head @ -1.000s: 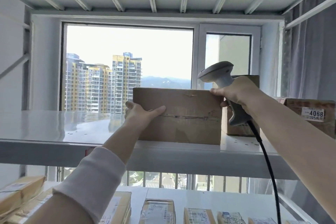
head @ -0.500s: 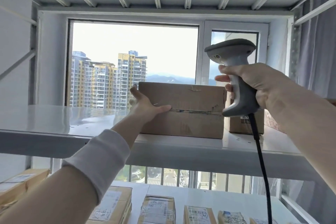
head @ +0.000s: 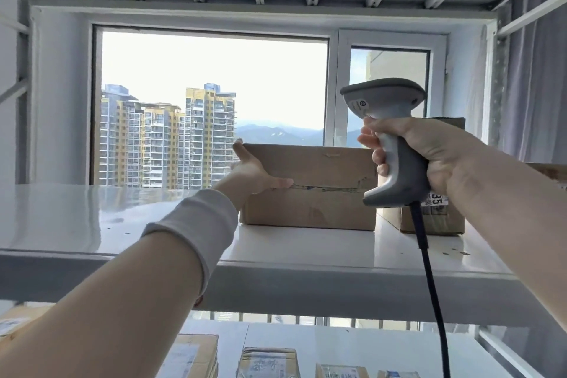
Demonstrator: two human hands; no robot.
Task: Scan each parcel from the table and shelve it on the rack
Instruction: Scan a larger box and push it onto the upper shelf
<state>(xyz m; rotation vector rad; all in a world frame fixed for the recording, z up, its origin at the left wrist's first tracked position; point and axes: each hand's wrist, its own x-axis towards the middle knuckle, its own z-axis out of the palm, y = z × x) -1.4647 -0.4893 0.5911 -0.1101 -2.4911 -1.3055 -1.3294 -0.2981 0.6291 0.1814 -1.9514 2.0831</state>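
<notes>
So this one looks basically shelved: the brown parcel [head: 310, 190] sits flat on the white rack shelf [head: 306, 258], set back from the front edge, with the window [head: 214, 86] behind it. Can't tell if it's been scanned; no label shows on the side facing us, just a scruffy taped seam. The left hand [head: 256, 176] is at the parcel's left end. Its fingers are straight and together, flat against that end face, and the thumb is stretched along the front by the seam. To me that's steadying or nudging more than gripping. The right hand [head: 429, 156] is wrapped around the handle of the grey scanner [head: 394, 147]. It's held upright in front of the parcel's right end, nearer the camera and not touching the parcel as far as I can see. Its black cable [head: 429, 285] hangs straight down. Just right of the parcel there's a second box [head: 441, 218] on the same shelf, its printed label partly hidden behind the scanner. Touching or only nearly, I can't say. Plenty left, I'd guess: a row of labelled lower parcels [head: 267, 362] lies on the level underneath, at least four along the bottom edge. Probably just a matter of letting go and heading back down for another.
</notes>
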